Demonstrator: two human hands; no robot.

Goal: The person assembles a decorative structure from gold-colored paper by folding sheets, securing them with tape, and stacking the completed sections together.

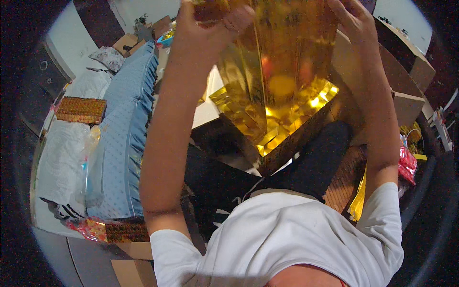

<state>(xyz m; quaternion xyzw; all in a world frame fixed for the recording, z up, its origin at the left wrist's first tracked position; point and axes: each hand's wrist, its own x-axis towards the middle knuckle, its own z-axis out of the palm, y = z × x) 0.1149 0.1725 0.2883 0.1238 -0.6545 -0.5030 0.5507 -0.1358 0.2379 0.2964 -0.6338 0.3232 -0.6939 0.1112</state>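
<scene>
In front of me stands a tall gold foil paper structure [282, 62], with a corner pointing toward me. Its lower border is a band of crinkled foil over a dark base. My left hand [222, 19] is raised at its upper left, fingers curled round a gold-brown part of it. At the upper right my right hand [353, 18] has bent fingers on the structure's edge. The top of the structure and some fingertips are cut off by the upper edge of the picture, and the left hand is slightly blurred.
On the left is a pale-blue padded sofa [117, 129] bearing a brown woven box [81, 110] and clear plastic bags [62, 162]. Cardboard [409, 112] and a red plastic-wrapped packet [407, 165] lie at the right. A gold strip [358, 201] hangs beside my right arm.
</scene>
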